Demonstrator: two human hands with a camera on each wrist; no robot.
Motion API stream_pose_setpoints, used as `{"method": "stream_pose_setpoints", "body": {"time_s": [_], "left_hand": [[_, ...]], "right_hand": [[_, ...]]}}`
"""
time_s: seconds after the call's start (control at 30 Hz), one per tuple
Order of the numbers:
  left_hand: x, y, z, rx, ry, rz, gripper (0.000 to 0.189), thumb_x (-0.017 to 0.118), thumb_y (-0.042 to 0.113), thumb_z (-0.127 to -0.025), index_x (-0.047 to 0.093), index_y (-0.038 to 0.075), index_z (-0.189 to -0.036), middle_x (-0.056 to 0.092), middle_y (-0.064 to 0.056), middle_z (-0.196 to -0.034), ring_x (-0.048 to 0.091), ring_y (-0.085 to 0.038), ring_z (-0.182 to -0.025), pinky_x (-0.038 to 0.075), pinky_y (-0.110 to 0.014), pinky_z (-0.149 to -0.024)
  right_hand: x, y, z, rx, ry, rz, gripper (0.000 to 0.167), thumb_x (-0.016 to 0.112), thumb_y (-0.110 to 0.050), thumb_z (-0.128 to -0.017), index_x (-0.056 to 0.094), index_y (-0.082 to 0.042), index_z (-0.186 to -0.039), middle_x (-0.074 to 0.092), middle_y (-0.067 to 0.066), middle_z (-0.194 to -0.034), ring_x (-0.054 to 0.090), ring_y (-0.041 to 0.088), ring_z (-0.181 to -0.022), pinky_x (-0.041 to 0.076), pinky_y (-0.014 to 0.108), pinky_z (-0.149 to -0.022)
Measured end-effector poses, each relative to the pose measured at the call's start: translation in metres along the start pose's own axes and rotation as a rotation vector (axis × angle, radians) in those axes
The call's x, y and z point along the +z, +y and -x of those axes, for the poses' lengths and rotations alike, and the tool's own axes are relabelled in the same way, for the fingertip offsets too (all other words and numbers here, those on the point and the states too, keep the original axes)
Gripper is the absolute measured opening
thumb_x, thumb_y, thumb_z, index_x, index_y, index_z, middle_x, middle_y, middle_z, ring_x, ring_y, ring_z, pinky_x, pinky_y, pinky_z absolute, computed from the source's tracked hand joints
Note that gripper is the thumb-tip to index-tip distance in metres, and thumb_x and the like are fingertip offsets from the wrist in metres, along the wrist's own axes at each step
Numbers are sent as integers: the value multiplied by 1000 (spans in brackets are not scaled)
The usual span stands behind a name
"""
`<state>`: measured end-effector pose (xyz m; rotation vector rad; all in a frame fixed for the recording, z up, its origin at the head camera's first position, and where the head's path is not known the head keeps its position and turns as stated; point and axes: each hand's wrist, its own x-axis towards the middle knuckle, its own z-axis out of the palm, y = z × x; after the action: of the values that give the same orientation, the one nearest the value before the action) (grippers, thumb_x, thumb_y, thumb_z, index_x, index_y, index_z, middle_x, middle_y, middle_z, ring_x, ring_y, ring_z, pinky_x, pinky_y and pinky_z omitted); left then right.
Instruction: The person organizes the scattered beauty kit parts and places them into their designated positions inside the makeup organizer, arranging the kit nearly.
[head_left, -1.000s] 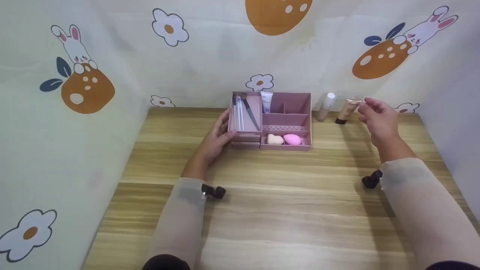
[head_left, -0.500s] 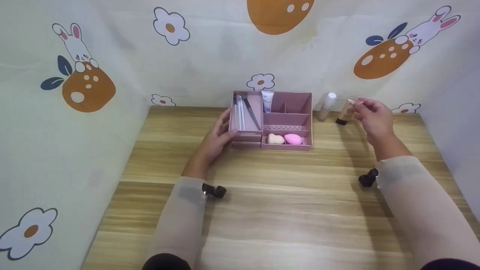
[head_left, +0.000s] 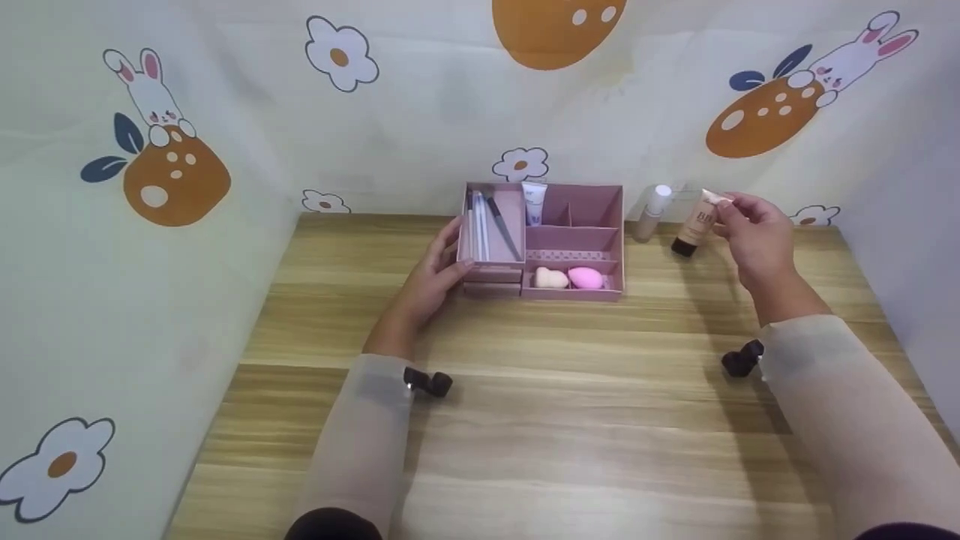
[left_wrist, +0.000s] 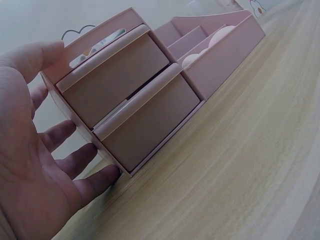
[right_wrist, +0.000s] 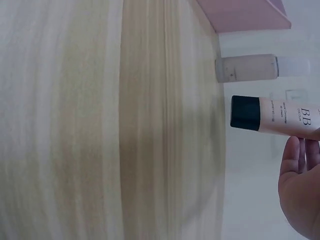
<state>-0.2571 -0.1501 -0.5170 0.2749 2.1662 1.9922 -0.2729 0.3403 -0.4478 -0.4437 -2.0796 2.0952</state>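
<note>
A pink makeup organizer stands at the back of the table. My left hand rests against its left side, the thumb at the top front corner. In the left wrist view the fingers lie spread along the side wall, beside two drawers. My right hand pinches a BB cream tube by its crimped end, black cap downward. In the right wrist view the tube's cap hangs clear of the tabletop. A white-capped bottle stands between the tube and the organizer.
In the organizer lie several makeup brushes, a white tube, a beige sponge and a pink sponge. Behind the wooden table hangs a printed cloth.
My right hand first moved left to the BB cream tube and took hold of its end. The tube has since risen a little and shifted. The left hand and organizer stayed put.
</note>
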Motion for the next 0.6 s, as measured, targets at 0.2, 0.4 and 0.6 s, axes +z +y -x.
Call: {"method": "stream_pose_setpoints", "body": {"time_s": [0.2, 0.4, 0.6], "left_hand": [[-1, -1, -1, -10, 0, 8, 81, 73, 40, -101, 28, 45, -168, 23, 9, -180, 28, -24, -166, 29, -45, -135], [-2, -1, 0, -18, 4, -1, 82, 74, 42, -100, 28, 47, -167, 23, 9, -180, 28, -24, -166, 28, -46, -135], [-1, 0, 0, -26, 1, 13, 82, 75, 42, -99, 29, 51, -166, 23, 8, -180, 28, -25, -166, 29, -47, -135]], "right_hand": [[5, -8, 7, -20, -36, -6, 40, 76, -28, -99, 69, -8, -134, 66, 1, -124, 69, 15, -112, 64, 19, -90], [15, -15, 16, -46, -90, -20, 43, 78, -30, -98, 70, -9, -135, 67, 2, -125, 68, 17, -112, 63, 19, -91], [35, -19, 22, -113, -135, -69, 41, 79, -26, -98, 71, -5, -131, 71, 4, -121, 70, 18, -107, 64, 21, -89]]}}
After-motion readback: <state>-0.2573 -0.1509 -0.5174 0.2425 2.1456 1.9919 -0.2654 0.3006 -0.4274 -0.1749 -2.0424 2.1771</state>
